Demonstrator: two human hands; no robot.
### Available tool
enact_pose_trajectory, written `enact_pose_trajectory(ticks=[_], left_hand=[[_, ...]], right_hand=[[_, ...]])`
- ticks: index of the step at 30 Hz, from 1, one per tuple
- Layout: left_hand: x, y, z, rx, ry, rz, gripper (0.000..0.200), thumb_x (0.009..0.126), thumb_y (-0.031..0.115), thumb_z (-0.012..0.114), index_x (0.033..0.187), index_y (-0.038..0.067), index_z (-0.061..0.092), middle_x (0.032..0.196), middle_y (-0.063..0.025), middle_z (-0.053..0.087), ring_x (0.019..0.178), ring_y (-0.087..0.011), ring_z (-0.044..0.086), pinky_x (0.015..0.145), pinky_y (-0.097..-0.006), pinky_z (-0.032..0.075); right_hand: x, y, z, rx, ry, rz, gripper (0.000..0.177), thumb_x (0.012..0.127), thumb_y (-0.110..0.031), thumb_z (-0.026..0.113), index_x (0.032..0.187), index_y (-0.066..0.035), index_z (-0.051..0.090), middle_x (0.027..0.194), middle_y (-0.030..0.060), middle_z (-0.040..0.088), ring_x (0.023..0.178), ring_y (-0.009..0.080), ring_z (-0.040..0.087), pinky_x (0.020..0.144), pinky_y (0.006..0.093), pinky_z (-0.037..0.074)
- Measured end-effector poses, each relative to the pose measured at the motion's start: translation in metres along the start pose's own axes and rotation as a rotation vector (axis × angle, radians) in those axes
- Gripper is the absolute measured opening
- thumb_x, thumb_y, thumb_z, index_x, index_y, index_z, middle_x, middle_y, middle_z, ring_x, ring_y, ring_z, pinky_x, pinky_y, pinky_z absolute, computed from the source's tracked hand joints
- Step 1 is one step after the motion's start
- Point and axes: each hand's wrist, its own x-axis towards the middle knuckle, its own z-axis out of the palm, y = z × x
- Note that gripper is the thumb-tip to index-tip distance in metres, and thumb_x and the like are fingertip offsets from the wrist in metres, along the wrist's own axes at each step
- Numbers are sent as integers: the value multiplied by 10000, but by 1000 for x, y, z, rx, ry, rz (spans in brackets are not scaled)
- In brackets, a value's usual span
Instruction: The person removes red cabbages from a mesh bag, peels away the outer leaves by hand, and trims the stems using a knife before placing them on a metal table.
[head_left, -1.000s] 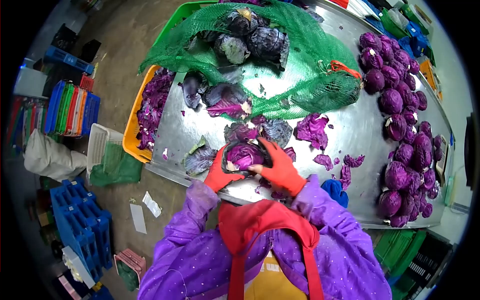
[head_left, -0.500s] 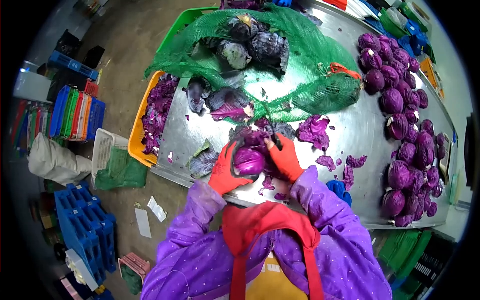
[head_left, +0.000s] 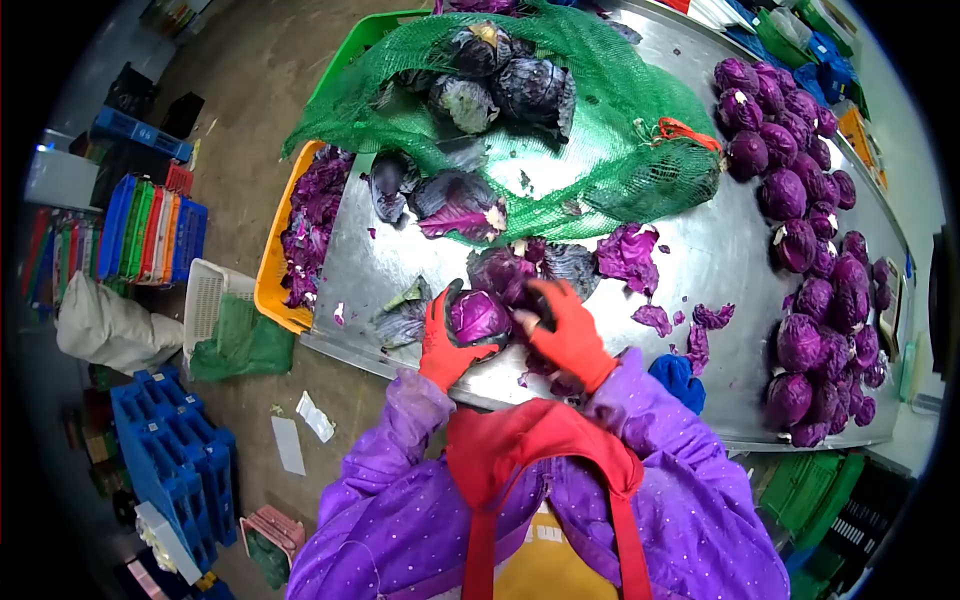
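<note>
My left hand (head_left: 450, 345), in a red glove with dark palm, is closed around a peeled red cabbage (head_left: 478, 317) above the front edge of the metal table (head_left: 370, 270). To the right of the cabbage is my right hand (head_left: 565, 335), gloved in red and blurred by motion; what it holds, if anything, I cannot make out. Just beyond both hands lie loose purple cabbage leaves (head_left: 497, 272) and a dark outer leaf (head_left: 570, 268). Another dark leaf (head_left: 403, 318) rests left of my left hand.
A green mesh bag (head_left: 640, 110) with unpeeled cabbages (head_left: 535, 92) lies at the back. Peeled cabbages (head_left: 800, 230) line the table's right side. An orange crate (head_left: 268, 285) of purple leaves stands left. A blue cloth-like item (head_left: 678, 383) lies near the front edge.
My right hand has shifted slightly right and down, away from the cabbage. Purple leaf pieces now show on the table beyond it. My left hand keeps its hold, with the cabbage a little further left.
</note>
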Motion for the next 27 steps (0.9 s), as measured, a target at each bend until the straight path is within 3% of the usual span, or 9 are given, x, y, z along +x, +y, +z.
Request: enact_pose_trajectory(ticks=[5,9,12,15,17,21,27], left_hand=[[-7,3,-6,154,-53,52,1229,437,241,945,1462,96,284,1394,-179,359,1301,-371,380,1090,-462,363],[-7,2,-7,155,-60,8,1187,440,249,937,1441,95,317,1360,-182,403,1253,-372,439,1060,-451,396],[-5,1,-9,97,-41,32,1108,463,239,932,1408,96,372,1339,-171,430,1239,-360,461,1053,-439,406],[-7,-6,-6,33,10,58,1062,476,209,930,1391,96,405,1327,-154,446,1227,-343,480,1045,-435,413],[-8,-7,6,-65,47,64,1067,472,195,932,1393,94,403,1326,-151,446,1222,-339,483,1042,-436,415],[-2,21,3,-96,30,147,1053,501,146,923,1404,36,394,1378,-141,454,1270,-289,466,1074,-414,386],[14,56,-8,150,54,333,1061,474,234,916,1383,51,401,1307,-193,458,1201,-372,488,1014,-464,428]], right_hand=[[-8,-4,19,-18,-131,43,629,769,-329,707,1317,-122,478,1241,201,505,1002,415,599,829,461,506],[-13,-4,17,-62,-150,59,623,759,-287,690,1316,-121,465,1226,193,507,991,420,598,821,472,503],[-5,9,19,18,-163,153,656,769,-361,712,1319,-111,455,1227,199,514,1026,412,592,843,466,499],[-1,-10,4,69,-104,68,726,758,-434,742,1325,-95,442,1221,212,521,1068,410,577,873,461,492],[-1,-25,-5,-2,-203,153,787,748,-456,765,1348,-79,423,1234,223,513,1099,422,559,907,459,480],[-1,-11,-21,291,-194,149,726,766,-366,770,1342,-67,443,1213,203,577,1095,356,594,931,415,478],[0,-14,-26,582,-140,158,619,782,-212,753,1306,-40,472,1125,153,631,1041,245,603,922,356,469]])
